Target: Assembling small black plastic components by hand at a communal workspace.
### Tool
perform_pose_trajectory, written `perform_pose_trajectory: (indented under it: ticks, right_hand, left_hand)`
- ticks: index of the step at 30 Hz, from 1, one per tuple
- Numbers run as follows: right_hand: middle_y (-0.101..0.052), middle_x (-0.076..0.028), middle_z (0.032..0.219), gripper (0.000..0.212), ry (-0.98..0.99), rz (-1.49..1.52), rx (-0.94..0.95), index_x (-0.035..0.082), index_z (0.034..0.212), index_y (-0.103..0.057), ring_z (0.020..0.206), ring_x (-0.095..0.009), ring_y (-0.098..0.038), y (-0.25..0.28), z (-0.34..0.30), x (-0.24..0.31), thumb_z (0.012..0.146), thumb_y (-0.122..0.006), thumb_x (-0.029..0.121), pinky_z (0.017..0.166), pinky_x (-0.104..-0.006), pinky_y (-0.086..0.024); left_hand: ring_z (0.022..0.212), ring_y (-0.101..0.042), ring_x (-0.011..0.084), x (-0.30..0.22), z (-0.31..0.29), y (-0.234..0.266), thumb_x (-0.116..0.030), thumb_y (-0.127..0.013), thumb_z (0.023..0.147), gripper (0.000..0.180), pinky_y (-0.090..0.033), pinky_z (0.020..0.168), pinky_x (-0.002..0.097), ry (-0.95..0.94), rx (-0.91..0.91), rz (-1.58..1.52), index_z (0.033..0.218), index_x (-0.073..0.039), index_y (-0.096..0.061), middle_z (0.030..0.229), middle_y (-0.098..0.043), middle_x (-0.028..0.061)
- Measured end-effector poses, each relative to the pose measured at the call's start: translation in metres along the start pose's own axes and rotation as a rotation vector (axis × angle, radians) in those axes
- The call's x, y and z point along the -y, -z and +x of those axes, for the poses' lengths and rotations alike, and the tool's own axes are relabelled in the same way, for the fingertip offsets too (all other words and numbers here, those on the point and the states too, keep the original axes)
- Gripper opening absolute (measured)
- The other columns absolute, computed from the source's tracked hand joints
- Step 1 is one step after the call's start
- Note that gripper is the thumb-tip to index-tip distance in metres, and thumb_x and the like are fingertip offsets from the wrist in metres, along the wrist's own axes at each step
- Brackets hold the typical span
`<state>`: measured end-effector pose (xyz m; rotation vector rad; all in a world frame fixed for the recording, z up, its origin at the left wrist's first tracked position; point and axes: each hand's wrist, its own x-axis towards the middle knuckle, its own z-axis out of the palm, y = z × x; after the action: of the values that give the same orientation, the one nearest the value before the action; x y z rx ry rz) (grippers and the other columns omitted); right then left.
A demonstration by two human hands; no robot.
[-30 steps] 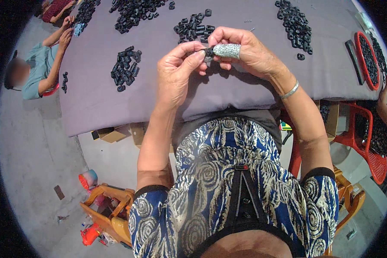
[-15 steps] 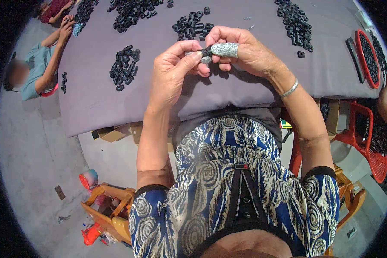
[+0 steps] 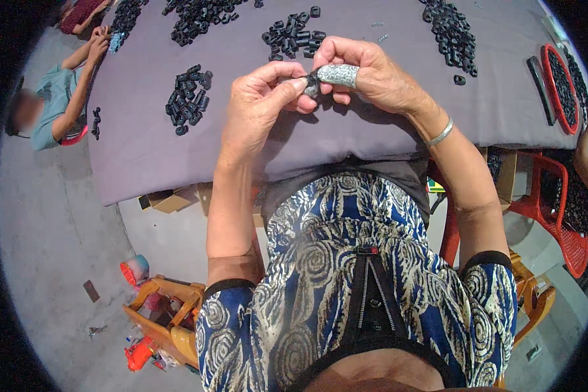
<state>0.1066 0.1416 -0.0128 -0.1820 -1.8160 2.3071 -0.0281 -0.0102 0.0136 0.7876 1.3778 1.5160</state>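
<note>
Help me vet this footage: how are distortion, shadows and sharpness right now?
Head view: the gray tablecloth has fisheye-bent edges, and the picture's corners are black; same view: soft shadows fall on it below the left hand and right hand; same view: the dark piece between them is partly covered, its details indistinct.

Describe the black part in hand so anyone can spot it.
Start at the purple-grey tablecloth; above it, the left hand and right hand converge. Held between them is the small black part; unlike the black pieces heaped nearby, it is off the tablecloth.
</note>
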Motion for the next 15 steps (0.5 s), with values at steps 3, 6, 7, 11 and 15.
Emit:
perform_pose_trajectory:
  ticks: [3,6,7,11,15]
  right_hand:
    - [-0.057,0.002,0.073,0.015,0.009,-0.003,-0.007,0.005,0.093,-0.057,0.060,-0.004,-0.050,0.000,0.000,-0.001,0.091,-0.061,0.019,0.053,-0.0181,-0.043]
    - [-0.056,0.002,0.073,0.016,0.012,-0.006,-0.002,0.005,0.092,-0.057,0.060,-0.004,-0.050,0.001,0.000,-0.002,0.091,-0.061,0.020,0.052,-0.0181,-0.042]
    - [-0.056,0.002,0.072,0.016,0.008,-0.002,-0.004,0.005,0.092,-0.057,0.060,-0.004,-0.049,0.001,0.000,-0.003,0.091,-0.061,0.020,0.052,-0.0181,-0.042]
    - [-0.056,0.002,0.073,0.016,0.016,0.009,-0.027,0.005,0.092,-0.057,0.060,-0.004,-0.050,-0.002,0.000,0.000,0.091,-0.061,0.020,0.052,-0.0181,-0.042]
    - [-0.057,0.002,0.073,0.016,-0.004,-0.023,-0.022,0.005,0.091,-0.057,0.060,-0.004,-0.050,0.002,-0.001,0.000,0.091,-0.061,0.020,0.052,-0.0179,-0.042]
  left_hand:
    - [0.069,-0.065,0.0135,-0.002,-0.001,-0.001,-0.006,-0.061,0.089,0.016,-0.057,0.067,0.0281,0.044,0.002,-0.010,0.103,0.002,-0.062,0.085,-0.065,0.0086]
    - [0.069,-0.065,0.0136,-0.001,0.000,-0.002,-0.006,-0.061,0.089,0.017,-0.056,0.067,0.0276,0.054,-0.015,0.015,0.104,0.003,-0.062,0.086,-0.066,0.0095]
    - [0.071,-0.067,0.0153,0.000,0.001,-0.002,-0.005,-0.060,0.089,0.016,-0.057,0.065,0.0292,0.027,-0.020,0.021,0.103,0.003,-0.062,0.085,-0.066,0.0108]
    - [0.072,-0.068,0.0171,0.007,0.003,0.004,-0.005,-0.060,0.090,0.015,-0.059,0.064,0.0301,0.010,0.031,0.030,0.102,0.004,-0.061,0.085,-0.067,0.0124]
    - [0.073,-0.068,0.0180,0.010,0.005,0.001,-0.005,-0.059,0.090,0.016,-0.059,0.065,0.0304,0.016,0.018,-0.004,0.103,0.004,-0.061,0.086,-0.067,0.0129]
